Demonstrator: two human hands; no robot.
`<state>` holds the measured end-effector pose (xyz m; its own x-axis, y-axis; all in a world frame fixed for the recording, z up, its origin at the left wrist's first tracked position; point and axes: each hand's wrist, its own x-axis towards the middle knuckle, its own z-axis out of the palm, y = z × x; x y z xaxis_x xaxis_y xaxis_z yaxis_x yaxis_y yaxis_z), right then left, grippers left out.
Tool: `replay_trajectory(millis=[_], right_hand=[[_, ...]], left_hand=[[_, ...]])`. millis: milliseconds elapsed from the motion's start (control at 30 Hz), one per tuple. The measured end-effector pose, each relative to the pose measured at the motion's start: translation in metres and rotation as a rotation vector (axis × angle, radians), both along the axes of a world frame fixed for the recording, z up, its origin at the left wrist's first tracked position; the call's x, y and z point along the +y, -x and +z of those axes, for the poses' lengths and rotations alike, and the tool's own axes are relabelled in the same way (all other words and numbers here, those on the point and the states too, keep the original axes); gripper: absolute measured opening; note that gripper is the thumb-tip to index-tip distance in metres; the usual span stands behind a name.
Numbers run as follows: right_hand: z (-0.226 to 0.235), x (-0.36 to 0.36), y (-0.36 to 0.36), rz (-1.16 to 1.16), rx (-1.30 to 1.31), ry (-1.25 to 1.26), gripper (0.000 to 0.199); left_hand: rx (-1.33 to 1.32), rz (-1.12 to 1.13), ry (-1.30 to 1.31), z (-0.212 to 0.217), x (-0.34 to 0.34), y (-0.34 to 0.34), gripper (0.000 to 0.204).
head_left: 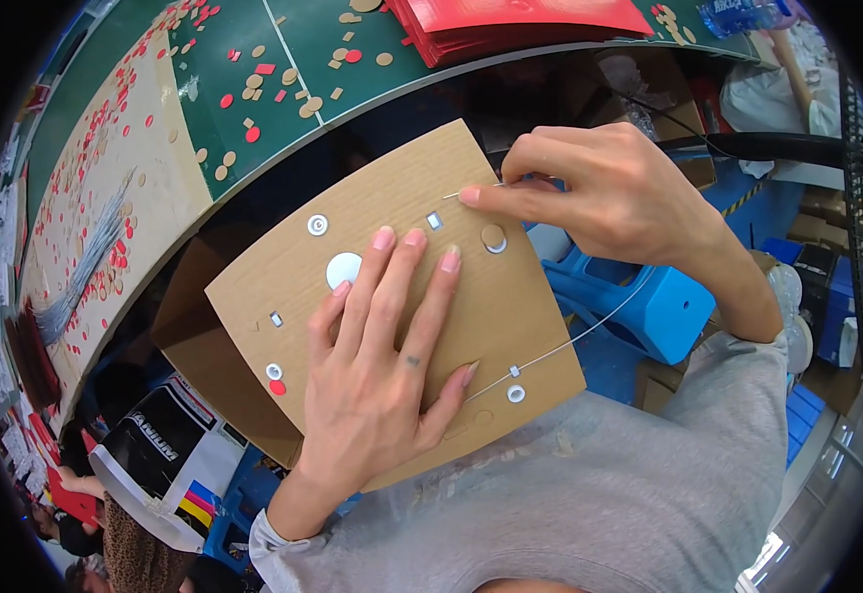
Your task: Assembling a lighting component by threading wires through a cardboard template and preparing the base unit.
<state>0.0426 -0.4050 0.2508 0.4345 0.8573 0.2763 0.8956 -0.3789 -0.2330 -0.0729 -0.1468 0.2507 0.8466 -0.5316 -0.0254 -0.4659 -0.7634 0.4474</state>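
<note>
A brown cardboard panel (392,183) lies tilted in front of me, with small round and rectangular holes cut in it. My left hand (377,366) rests flat on its middle, fingers spread, holding nothing. At the upper right of the panel, my right hand (600,193) pinches the end of a thin pale cord (604,318), whose tip pokes out just beside a small rectangular hole (434,221). From there the cord loops out past the right edge and back to another rectangular hole (515,372), then runs under my left thumb. A cut brown disc (492,234) partly covers a round hole.
Behind is a green table (224,59) strewn with red and brown cut-outs. Red sheets (530,25) are stacked there, and a bundle of silvery cords (86,267) lies at left. A blue stool (664,306) stands right; an open carton (204,316) sits beneath the panel. Other people are nearby.
</note>
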Motion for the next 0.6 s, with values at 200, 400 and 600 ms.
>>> replay_trajectory(millis=[200, 400, 600], right_hand=[[0.001, 0.004, -0.001, -0.054, 0.146, -0.019, 0.065], [0.015, 0.009, -0.002, -0.076, 0.14, 0.095, 0.057], [0.015, 0.008, -0.01, 0.069, 0.106, 0.057, 0.045]], left_hand=[[0.064, 0.043, 0.028, 0.005, -0.001, -0.003, 0.085], [0.038, 0.044, 0.015, 0.004, -0.003, -0.004, 0.088], [-0.002, 0.044, -0.02, -0.001, -0.005, -0.002, 0.092]])
